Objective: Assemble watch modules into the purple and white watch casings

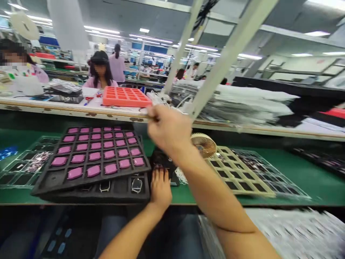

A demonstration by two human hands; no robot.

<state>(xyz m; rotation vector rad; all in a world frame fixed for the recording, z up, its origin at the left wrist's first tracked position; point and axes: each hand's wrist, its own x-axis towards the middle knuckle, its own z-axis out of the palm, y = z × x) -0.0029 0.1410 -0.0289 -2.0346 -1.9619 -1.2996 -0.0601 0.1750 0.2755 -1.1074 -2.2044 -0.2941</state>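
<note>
My right hand (172,129) is raised in front of the shelf edge, its fingers curled closed. Whatever it grips, if anything, is hidden inside the fingers. Lower down, my left hand (161,189) lies with fingers stretched forward against a dark fixture (161,158), whose shape is mostly hidden behind my arm and hand. Left of it a black foam tray (58,178) holds rows of pink rounded-square pieces (94,171). This tray rests askew on another black tray (121,196), where silver watch-case frames (137,185) show in the slots.
A small fan (203,145) stands right of the fixture, beside a beige grid tray (242,175) of dark pieces. Clear trays (21,176) lie at far left. The shelf (118,116) above bears an orange divided tray (126,97) and stacked packaging (242,102). Co-workers sit beyond.
</note>
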